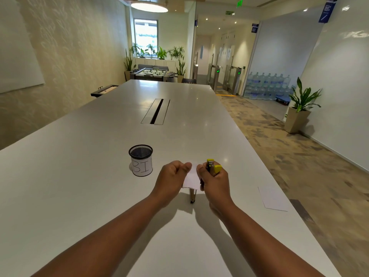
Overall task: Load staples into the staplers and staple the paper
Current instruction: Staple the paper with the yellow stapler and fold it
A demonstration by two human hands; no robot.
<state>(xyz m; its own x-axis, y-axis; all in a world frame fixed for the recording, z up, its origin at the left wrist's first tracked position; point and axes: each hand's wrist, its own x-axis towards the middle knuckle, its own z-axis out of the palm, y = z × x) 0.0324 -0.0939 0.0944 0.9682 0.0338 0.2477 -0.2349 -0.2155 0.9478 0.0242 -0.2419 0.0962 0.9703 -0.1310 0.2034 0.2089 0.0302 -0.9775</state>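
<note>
Left hand [171, 177]: fingers curled, thumb pinching the paper [192, 177]. Right hand [213, 179]: fingers wrapped round the yellow stapler [212, 167], just right of the paper, jaw contact unclear. Bin [141, 160] left of the fingers; spare sheet [273, 198] well right, on table [99, 156].

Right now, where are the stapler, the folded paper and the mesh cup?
stapler [213, 168]: head view, on its yellow top above the right hand.
folded paper [191, 177]: head view, on the white face between both hands.
mesh cup [141, 151]: head view, on its black rim.
</note>
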